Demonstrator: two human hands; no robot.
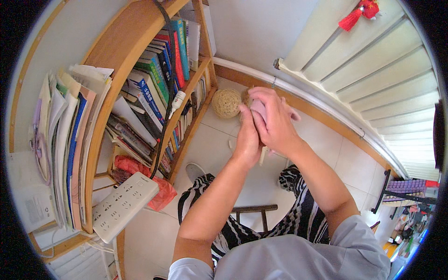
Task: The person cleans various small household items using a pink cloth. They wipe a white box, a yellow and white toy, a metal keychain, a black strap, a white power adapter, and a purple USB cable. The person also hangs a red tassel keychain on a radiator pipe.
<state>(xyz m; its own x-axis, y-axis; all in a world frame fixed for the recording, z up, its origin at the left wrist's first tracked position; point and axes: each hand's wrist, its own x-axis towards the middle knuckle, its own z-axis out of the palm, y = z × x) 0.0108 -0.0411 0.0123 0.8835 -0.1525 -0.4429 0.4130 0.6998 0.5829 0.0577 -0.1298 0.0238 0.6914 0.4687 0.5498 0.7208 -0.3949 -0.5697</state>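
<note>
My left hand (pixel 247 138) and my right hand (pixel 274 120) are cupped together in front of me, above the tiled floor. A pale pink soft thing (pixel 259 107) is held between them and sticks out past the fingers on the right; the hands cover most of it, so its kind cannot be told. Just left of my fingertips lies a ball of tan twine or woven fibre (pixel 226 103). Part of another brownish, fibrous thing shows behind my fingers. Below the hands a small pale stick (pixel 262 156) is visible, and a short pale piece (pixel 230 144) lies on the floor.
A wooden bookshelf (pixel 189 82) full of books stands at left, with a white power strip (pixel 126 206), a black cable and a small white bottle (pixel 177 101) by it. A red plastic bag (pixel 162 194) lies low. A radiator (pixel 371 63) and white pipe run along the wall.
</note>
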